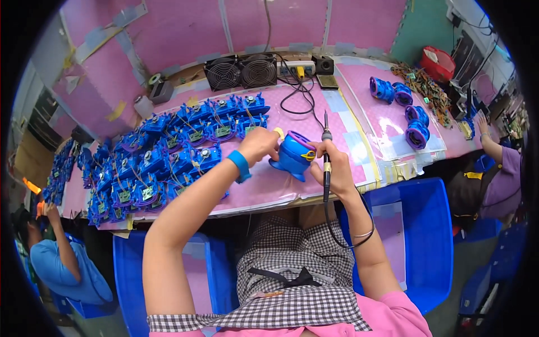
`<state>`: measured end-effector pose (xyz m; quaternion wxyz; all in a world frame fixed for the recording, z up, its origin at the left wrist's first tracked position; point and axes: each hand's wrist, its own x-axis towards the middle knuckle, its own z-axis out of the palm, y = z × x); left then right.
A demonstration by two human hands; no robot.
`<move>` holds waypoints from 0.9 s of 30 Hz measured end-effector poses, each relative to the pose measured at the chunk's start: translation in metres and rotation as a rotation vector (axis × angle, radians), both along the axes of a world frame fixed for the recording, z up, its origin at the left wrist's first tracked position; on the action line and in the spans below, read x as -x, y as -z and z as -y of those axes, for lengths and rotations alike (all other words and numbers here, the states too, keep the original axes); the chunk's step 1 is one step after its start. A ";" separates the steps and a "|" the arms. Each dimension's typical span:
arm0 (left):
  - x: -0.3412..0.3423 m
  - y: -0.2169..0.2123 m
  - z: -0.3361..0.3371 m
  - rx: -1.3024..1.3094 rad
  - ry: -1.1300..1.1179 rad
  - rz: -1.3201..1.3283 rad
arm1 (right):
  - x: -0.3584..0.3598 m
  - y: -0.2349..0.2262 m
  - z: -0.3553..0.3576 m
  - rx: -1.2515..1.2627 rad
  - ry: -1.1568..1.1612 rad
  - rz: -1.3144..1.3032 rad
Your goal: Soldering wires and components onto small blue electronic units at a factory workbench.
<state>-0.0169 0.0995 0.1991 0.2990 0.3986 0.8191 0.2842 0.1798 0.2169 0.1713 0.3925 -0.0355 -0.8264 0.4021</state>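
Above the front of the bench, my left hand [261,147] grips a blue, rounded plastic housing [292,156] with a purple ring around its opening and a small yellow part on its side. A small pale-yellow piece [279,133] shows by my left fingertips; whether they hold it is unclear. Between the fingers of my right hand [337,168] is a soldering iron [327,178], its tip pointing away from me and its black cord hanging past my wrist. The fingertips of that same hand touch the housing's right side.
Rows of blue assemblies with wires and green circuit boards [223,130] cover the bench's left. Dual fans [241,73], a power strip [296,68] and a cord lie behind. Purple-ringed housings [416,135] and wired parts [429,95] sit right. Blue bins [429,241] flank my lap; co-workers sit on both sides.
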 end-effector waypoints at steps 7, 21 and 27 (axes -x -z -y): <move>-0.014 -0.014 0.012 0.037 -0.175 -0.011 | -0.009 -0.003 0.019 -0.083 -0.120 0.085; 0.016 -0.006 0.002 -0.300 -0.229 -0.446 | -0.015 -0.016 0.031 -0.539 0.006 -0.014; -0.052 0.007 0.101 -0.670 -0.560 0.445 | -0.018 0.015 0.031 -0.663 -0.035 -0.043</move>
